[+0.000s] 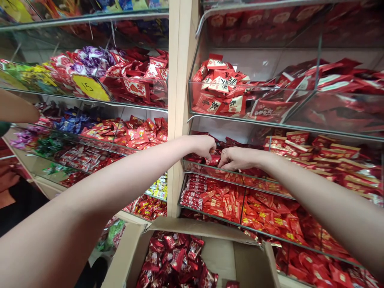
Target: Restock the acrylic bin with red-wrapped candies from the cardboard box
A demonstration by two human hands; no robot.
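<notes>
Both arms reach into a glass-fronted bin on the right-hand shelves. My left hand is closed, fingers curled down at dark red wrapped candies. Right beside it, my right hand has its fingers bent down over the same candies, at the bin's front glass; its fingertips are partly hidden, and what it holds, if anything, is too small to make out. Below the hands stands an open cardboard box, with a heap of dark red wrapped candies on its left side.
A wooden post divides the two shelf units. Glass-fronted bins of red packets surround the hands. A round yellow price tag hangs at the left. Another person's arm reaches in from the left edge.
</notes>
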